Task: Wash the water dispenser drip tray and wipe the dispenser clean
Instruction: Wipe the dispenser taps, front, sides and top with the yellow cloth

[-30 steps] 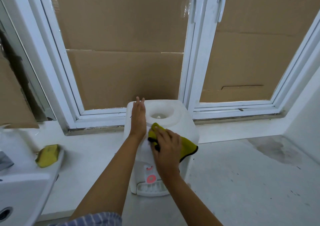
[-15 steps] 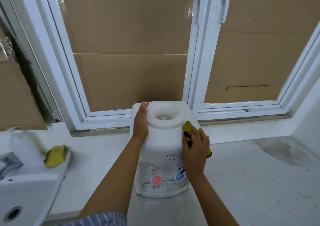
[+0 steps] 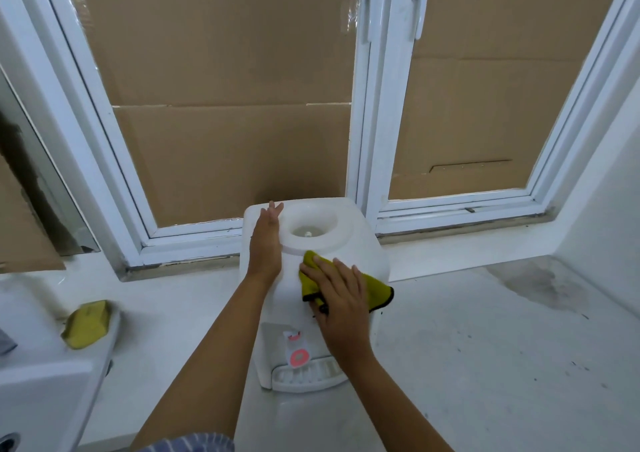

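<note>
- Dispenser (image 3: pixel 356 251): standing on the counter (image 3: pixel 485 365) against the window frame (image 3: pixel 360 140), drip tray (image 3: pixel 304 375) seated at its foot under the red tap (image 3: pixel 298 357).
- Left hand (image 3: pixel 266 244): lying flat on the top's left side, fingers straight and together, steadying the unit.
- Right hand (image 3: pixel 341 301): fingers spread and extended, pressing the yellow cloth (image 3: pixel 377 290) onto the upper front face.
- Step in hand, as judged: wiping the body; whether the tray is already washed cannot be told.
- Next move likely calling for firm, even pressure toward the taps, the left hand bracing so the light unit is not sliding.
- Sponge (image 3: pixel 86 325): resting on the sink (image 3: pixel 45 389) edge, well left.
</note>
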Demonstrator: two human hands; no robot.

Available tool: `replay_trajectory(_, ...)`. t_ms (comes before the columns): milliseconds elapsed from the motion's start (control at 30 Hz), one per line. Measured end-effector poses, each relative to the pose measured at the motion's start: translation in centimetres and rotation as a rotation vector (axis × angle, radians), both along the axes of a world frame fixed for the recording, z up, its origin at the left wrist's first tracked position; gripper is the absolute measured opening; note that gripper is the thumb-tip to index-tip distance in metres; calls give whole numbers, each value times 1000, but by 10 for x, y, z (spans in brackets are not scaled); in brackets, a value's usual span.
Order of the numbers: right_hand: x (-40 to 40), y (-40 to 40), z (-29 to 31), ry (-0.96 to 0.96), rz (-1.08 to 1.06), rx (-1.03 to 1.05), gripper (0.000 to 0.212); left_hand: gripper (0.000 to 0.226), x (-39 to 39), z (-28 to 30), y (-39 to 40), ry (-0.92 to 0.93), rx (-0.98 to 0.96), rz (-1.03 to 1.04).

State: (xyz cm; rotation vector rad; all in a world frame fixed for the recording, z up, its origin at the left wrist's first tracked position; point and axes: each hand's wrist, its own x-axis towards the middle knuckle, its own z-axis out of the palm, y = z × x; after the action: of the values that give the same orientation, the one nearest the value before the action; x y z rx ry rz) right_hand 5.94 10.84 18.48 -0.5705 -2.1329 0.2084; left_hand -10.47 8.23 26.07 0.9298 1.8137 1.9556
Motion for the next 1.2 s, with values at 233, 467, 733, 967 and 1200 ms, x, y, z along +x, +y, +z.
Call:
replay_trajectory(233, 12, 50, 21, 213, -127, -400, 43, 69, 9, -12, 9, 792, -471, 47)
replay_trajectory(467, -9, 95, 73, -275, -168, -591, 62, 66, 8, -15, 13, 915, -609, 102)
replay_trajectory(733, 4, 85, 61, -258, -131, -483, 58, 67, 11, -4, 23, 844, -690, 201)
replay_trajectory(967, 2, 85, 58, -230, -103, -465, 56, 84, 21, 4, 64, 891, -733, 309)
replay_trajectory(1200, -21, 124, 80, -231, 31, -636, 54, 78, 25, -11, 64, 891, -718, 476)
